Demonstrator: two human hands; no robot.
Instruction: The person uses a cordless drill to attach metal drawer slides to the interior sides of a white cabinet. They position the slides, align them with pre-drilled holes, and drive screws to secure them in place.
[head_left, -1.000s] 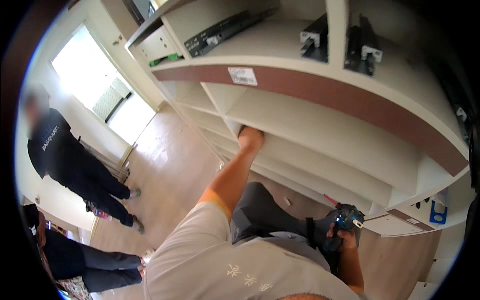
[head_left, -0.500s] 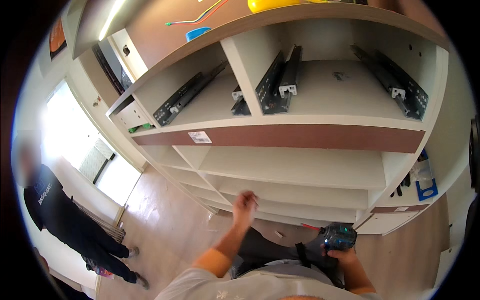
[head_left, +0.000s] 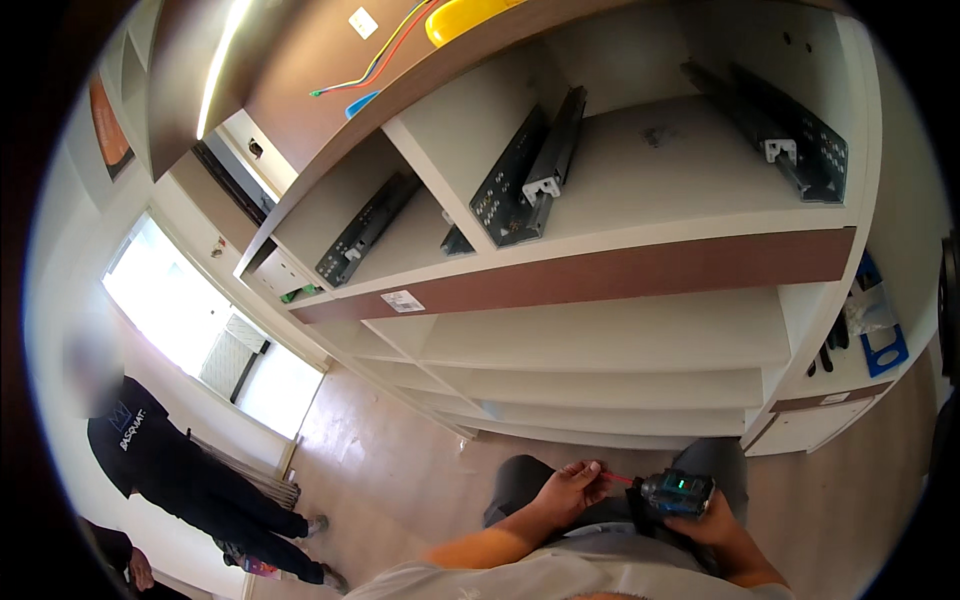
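Note:
My right hand [head_left: 708, 522] grips a dark cordless drill [head_left: 677, 493] with a lit green indicator, held low over my lap. A long red driver bit [head_left: 617, 479] sticks out of the drill to the left. My left hand [head_left: 572, 492] is closed at the free end of that bit, thumb and fingers pinched together. Whatever is between those fingertips is too small to make out. Ahead stands a white cabinet [head_left: 610, 336] with grey metal drawer slides in its upper bays, such as the one at the middle divider [head_left: 515, 185].
A brown strip [head_left: 600, 278] runs across the cabinet front above open shelves. Coloured wires [head_left: 375, 70] and a yellow object [head_left: 465, 20] lie on its top. At right, a shelf holds a blue flat tool [head_left: 885, 350]. A person in black [head_left: 190, 460] stands left; another person's hand [head_left: 141, 568] shows lower left.
My left hand has come down and right from in front of the shelves to the bit's tip. The drill stays in my right hand. The view has tilted and shifted.

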